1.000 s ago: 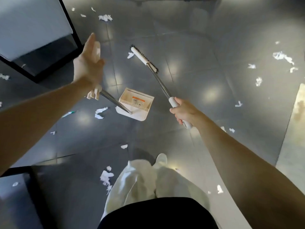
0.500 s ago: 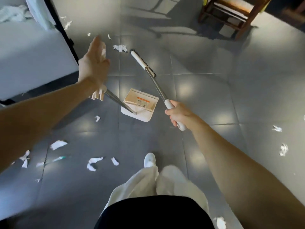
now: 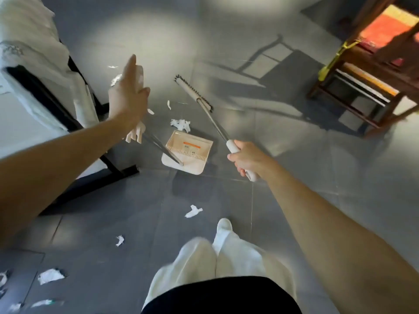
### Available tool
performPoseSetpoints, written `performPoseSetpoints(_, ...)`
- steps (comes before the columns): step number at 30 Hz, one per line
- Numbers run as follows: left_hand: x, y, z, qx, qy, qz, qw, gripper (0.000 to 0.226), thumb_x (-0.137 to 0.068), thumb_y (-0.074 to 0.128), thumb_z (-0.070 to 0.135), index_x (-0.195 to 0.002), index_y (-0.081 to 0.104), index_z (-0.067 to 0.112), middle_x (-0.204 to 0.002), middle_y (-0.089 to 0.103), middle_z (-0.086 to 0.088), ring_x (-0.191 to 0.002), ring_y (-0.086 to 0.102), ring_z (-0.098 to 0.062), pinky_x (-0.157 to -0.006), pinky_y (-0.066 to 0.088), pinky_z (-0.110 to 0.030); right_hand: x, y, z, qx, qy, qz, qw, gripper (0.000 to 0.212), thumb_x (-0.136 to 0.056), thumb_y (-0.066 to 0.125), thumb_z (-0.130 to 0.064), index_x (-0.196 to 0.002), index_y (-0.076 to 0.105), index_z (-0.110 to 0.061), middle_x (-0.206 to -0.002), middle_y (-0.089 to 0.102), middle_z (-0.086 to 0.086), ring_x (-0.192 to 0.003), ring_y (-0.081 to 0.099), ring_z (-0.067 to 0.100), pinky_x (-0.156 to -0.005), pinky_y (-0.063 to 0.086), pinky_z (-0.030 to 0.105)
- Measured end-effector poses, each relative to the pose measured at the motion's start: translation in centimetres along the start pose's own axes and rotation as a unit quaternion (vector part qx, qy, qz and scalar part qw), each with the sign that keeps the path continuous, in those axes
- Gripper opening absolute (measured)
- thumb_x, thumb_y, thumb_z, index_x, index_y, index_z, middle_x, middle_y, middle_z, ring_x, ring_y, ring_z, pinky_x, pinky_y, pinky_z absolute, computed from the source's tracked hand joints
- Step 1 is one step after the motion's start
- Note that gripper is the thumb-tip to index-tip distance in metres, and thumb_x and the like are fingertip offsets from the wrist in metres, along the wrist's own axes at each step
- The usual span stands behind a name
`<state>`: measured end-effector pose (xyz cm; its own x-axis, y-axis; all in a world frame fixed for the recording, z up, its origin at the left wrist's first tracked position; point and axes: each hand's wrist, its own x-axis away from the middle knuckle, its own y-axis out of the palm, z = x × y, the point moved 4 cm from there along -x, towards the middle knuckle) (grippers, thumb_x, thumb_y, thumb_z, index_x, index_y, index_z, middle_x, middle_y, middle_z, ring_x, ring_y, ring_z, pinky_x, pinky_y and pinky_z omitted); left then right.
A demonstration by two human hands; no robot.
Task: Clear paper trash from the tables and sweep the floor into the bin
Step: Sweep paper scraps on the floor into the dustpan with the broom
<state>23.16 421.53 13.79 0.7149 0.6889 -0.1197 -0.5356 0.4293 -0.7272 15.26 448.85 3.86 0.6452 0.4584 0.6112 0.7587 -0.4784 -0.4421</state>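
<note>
The left hand (image 3: 127, 100) is wrapped around the white grip of the dustpan (image 3: 195, 165) handle, thumb pointing up. The pan hangs low over the floor (image 3: 294, 177); whether it touches is unclear. The right hand (image 3: 246, 158) is clenched on the broom (image 3: 213, 120) grip, its brush head pointing away. The 2 hands are well apart. A cloth-covered surface (image 3: 29, 71) with a black frame stands at left and a wooden chair (image 3: 371, 71) at upper right. Paper scraps (image 3: 193, 211) litter the grey tiles. Compared with 0.5 s ago, both grips are unchanged, a crumpled paper (image 3: 180, 125) now lies just beyond the pan, and the chair is nearer.
</note>
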Motion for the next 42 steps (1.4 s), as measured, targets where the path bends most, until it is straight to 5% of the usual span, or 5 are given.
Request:
performPoseSetpoints(6,-15.5,0.7,-0.2,-0.019,-0.079,0.06,0.995,0.068,-0.096,0.05,0.016,-0.152,0.016,0.031,-0.15,0.039,0.004,-0.113,0.059,-0.026,-0.094,0.05,-0.037,-16.4,-6.4,-11.4,0.026,-0.028,-0.045,0.998,0.009,-0.084,0.051,-0.014,-0.089,0.049,-0.021,-0.052,0.048,0.004,-0.04,0.043,0.015,-0.049,0.041,0.03)
performPoseSetpoints(19,-55.5,3.6,-5.8,0.033,-0.142,0.111,0.983,0.065,-0.097,0.051,0.014,-0.152,0.018,0.029,-0.153,0.033,0.002,-0.12,0.055,-0.025,-0.099,0.048,-0.044,-53.9,-14.8,-39.6,0.079,-0.072,-0.131,0.986,0.017,-0.093,0.045,-0.005,-0.103,0.058,-0.01,-0.06,0.044,0.009,-0.039,0.037,0.016,-0.039,0.031,0.022)
performPoseSetpoints(25,-75.6,3.9,-10.5,0.0,-0.176,0.172,0.969,0.062,-0.099,0.05,0.019,-0.152,0.02,0.028,-0.151,0.037,0.001,-0.128,0.048,-0.022,-0.1,0.038,-0.025,-73.7,-16.4,-54.6,0.096,-0.082,-0.182,0.975,0.022,-0.093,0.048,-0.009,-0.113,0.055,-0.014,-0.063,0.047,0.01,-0.048,0.041,0.019,-0.048,0.034,0.027)
performPoseSetpoints(35,-103.8,-1.1,-18.9,0.0,-0.269,0.283,0.921,0.064,-0.096,0.053,0.016,-0.15,0.024,0.033,-0.136,0.053,-0.005,-0.096,0.055,-0.012,-0.08,0.043,-0.011,-99.4,-15.8,-82.0,0.151,-0.102,-0.266,0.947,0.019,-0.094,0.047,-0.005,-0.111,0.053,-0.013,-0.061,0.043,0.007,-0.042,0.038,0.015,-0.041,0.034,0.021)
performPoseSetpoints(42,-126.4,-4.8,-29.2,-0.018,-0.278,0.3,0.912,0.065,-0.095,0.055,0.015,-0.15,0.025,0.029,-0.142,0.05,-0.003,-0.122,0.051,-0.025,-0.088,0.031,-0.01,-117.2,-10.1,-100.5,0.186,-0.119,-0.297,0.929,0.015,-0.096,0.047,-0.005,-0.109,0.052,-0.011,-0.06,0.04,0.007,-0.025,0.034,0.009,-0.032,0.028,0.012)
